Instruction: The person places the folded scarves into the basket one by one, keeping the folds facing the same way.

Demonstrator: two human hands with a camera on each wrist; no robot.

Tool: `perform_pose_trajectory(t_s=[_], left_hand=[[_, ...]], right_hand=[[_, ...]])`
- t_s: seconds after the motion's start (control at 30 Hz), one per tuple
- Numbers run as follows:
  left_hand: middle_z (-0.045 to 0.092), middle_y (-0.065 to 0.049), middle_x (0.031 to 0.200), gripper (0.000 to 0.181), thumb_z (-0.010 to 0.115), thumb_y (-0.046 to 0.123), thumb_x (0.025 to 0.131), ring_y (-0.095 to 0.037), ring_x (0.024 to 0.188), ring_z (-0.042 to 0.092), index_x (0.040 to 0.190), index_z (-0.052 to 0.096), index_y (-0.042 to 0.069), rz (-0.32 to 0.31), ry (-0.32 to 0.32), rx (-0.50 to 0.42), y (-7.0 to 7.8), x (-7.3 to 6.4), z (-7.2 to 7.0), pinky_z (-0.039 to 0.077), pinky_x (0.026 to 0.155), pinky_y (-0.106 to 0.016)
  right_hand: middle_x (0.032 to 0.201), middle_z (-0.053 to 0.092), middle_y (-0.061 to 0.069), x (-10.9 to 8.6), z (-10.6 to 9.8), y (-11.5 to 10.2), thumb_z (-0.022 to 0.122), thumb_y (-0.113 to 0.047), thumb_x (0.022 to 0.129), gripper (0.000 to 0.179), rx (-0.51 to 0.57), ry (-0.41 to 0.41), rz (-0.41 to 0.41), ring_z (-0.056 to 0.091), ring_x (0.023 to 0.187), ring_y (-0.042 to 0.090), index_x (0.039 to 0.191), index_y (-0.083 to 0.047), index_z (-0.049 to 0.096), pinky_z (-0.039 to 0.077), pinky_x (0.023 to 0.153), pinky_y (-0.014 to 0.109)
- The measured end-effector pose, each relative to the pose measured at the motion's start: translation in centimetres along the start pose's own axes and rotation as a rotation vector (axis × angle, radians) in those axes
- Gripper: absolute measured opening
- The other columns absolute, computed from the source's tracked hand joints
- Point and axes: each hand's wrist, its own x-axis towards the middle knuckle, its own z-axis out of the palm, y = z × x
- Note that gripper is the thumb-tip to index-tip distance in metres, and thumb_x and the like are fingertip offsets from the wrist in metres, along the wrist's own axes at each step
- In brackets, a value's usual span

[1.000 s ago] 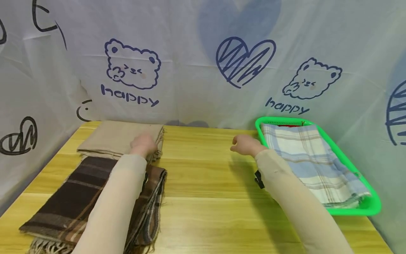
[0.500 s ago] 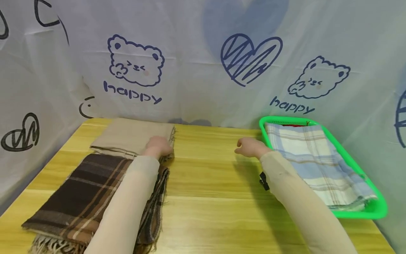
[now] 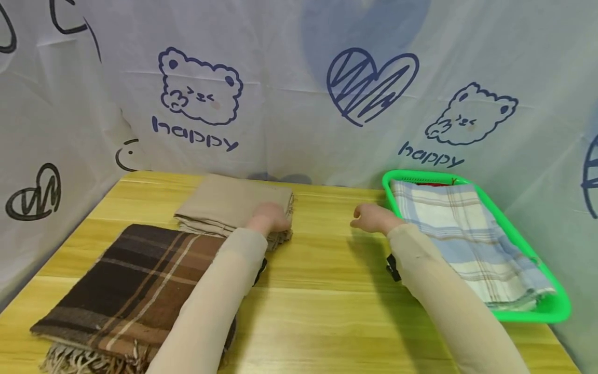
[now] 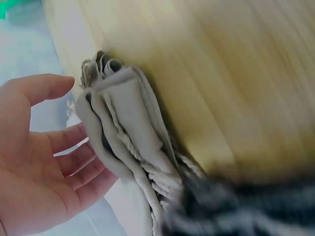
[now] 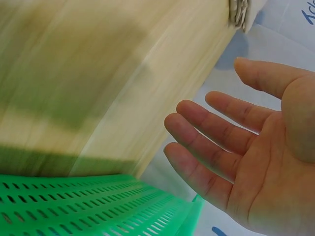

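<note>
My left hand [image 3: 270, 215] lies over the right part of a folded beige scarf [image 3: 224, 200] at the back of the table. In the left wrist view its fingers [image 4: 74, 162] reach against the scarf's folded layers, with the tips hidden behind the cloth. The thumb stands apart from it. My right hand [image 3: 374, 218] hovers beside the green basket [image 3: 528, 315], holding nothing; the right wrist view shows its fingers [image 5: 211, 152] spread and lightly bent. Nearer me on the left lies a folded brown plaid scarf [image 3: 140, 280], partly covered by my left sleeve.
A blue and white plaid scarf [image 3: 458, 234] lies folded in the basket, with something red [image 3: 432, 184] showing behind it. The wooden table [image 3: 317, 291] ends at a printed cloth backdrop [image 3: 289, 104].
The beige scarf has slid to the right along the table together with my left hand, uncovering more of the brown plaid scarf. My right hand has stayed nearly in place.
</note>
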Motion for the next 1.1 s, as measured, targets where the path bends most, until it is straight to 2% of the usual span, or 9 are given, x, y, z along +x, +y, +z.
perform_pose_trajectory(t_s=[0.33,0.5,0.57,0.67,0.77,0.83,0.9,0.97,1.1], left_hand=[[0.063,-0.009,0.103,0.019,0.05,0.023,0.086,-0.02,0.081,0.05,0.074,0.056,0.01,0.117,-0.046,-0.009,6.2,0.6,1.5,0.045,0.076,-0.031],[0.056,-0.005,0.083,0.023,0.051,0.023,0.088,-0.017,0.071,0.046,0.068,0.052,0.011,0.211,-0.087,-0.111,6.7,0.8,1.6,0.045,0.073,-0.028],[0.06,-0.008,0.09,0.018,0.051,0.021,0.089,-0.018,0.078,0.053,0.083,0.06,0.006,0.197,-0.047,-0.206,5.8,0.6,1.1,0.048,0.079,-0.031],[0.061,-0.014,0.113,0.031,0.05,0.018,0.089,-0.026,0.099,0.058,0.113,0.058,0.001,0.129,0.136,-0.297,3.0,0.4,0.1,0.049,0.09,-0.04],[0.059,-0.019,0.116,0.034,0.046,0.016,0.09,-0.033,0.104,0.057,0.118,0.055,-0.001,-0.015,0.301,-0.328,-1.1,0.4,-0.8,0.048,0.089,-0.045],[0.057,-0.021,0.115,0.035,0.043,0.018,0.091,-0.036,0.105,0.055,0.117,0.054,-0.003,-0.118,0.365,-0.309,-3.8,0.3,-1.1,0.047,0.089,-0.048],[0.054,-0.025,0.117,0.039,0.041,0.02,0.092,-0.039,0.108,0.051,0.119,0.052,-0.005,-0.215,0.385,-0.312,-6.1,0.1,-1.2,0.044,0.091,-0.051],[0.052,-0.027,0.119,0.041,0.041,0.022,0.092,-0.041,0.111,0.049,0.121,0.051,-0.006,-0.28,0.387,-0.3,-7.9,-0.1,-1.3,0.043,0.092,-0.054],[0.052,-0.028,0.12,0.041,0.035,0.021,0.093,-0.041,0.102,0.053,0.117,0.052,-0.008,-0.312,0.279,-0.34,-9.2,-1.2,-1.4,0.049,0.078,-0.048]], right_hand=[[0.13,0.052,0.025,0.0,0.2,0.9,0.047,-0.022,0.095,0.044,-0.01,0.003,0.009,0.05,0.119,0.039,0.127,0.008,0.05,0.042,0.098,0.048],[0.128,0.053,0.026,-0.1,0.3,1.3,0.048,-0.02,0.095,0.042,-0.016,0.002,0.002,0.051,0.117,0.04,0.125,0.009,0.051,0.043,0.098,0.047],[0.127,0.054,0.027,-0.2,0.4,1.4,0.048,-0.02,0.095,0.041,-0.02,0.007,-0.003,0.052,0.117,0.04,0.123,0.01,0.051,0.043,0.098,0.047],[0.125,0.054,0.028,-0.2,0.5,1.5,0.048,-0.019,0.095,0.041,-0.018,0.015,-0.006,0.053,0.115,0.04,0.122,0.011,0.052,0.043,0.097,0.047],[0.124,0.055,0.028,-0.2,0.7,1.6,0.047,-0.019,0.095,0.04,-0.004,0.005,-0.001,0.055,0.11,0.038,0.121,0.011,0.052,0.045,0.094,0.046],[0.118,0.058,0.027,-0.1,0.9,1.6,0.048,-0.019,0.095,0.037,-0.005,0.001,0.0,0.058,0.099,0.033,0.117,0.01,0.054,0.046,0.088,0.043],[0.101,0.06,0.021,0.0,1.0,1.5,0.049,-0.019,0.094,0.031,-0.007,0.001,0.0,0.055,0.084,0.026,0.107,0.008,0.057,0.045,0.079,0.038],[0.099,0.06,0.02,0.2,1.2,1.5,0.049,-0.02,0.094,0.031,-0.022,0.009,0.004,0.054,0.083,0.024,0.106,0.007,0.057,0.045,0.078,0.038],[0.123,0.055,0.027,0.0,1.2,1.2,0.047,-0.023,0.096,0.043,-0.019,-0.006,0.03,0.054,0.112,0.037,0.123,0.01,0.05,0.044,0.095,0.045]])
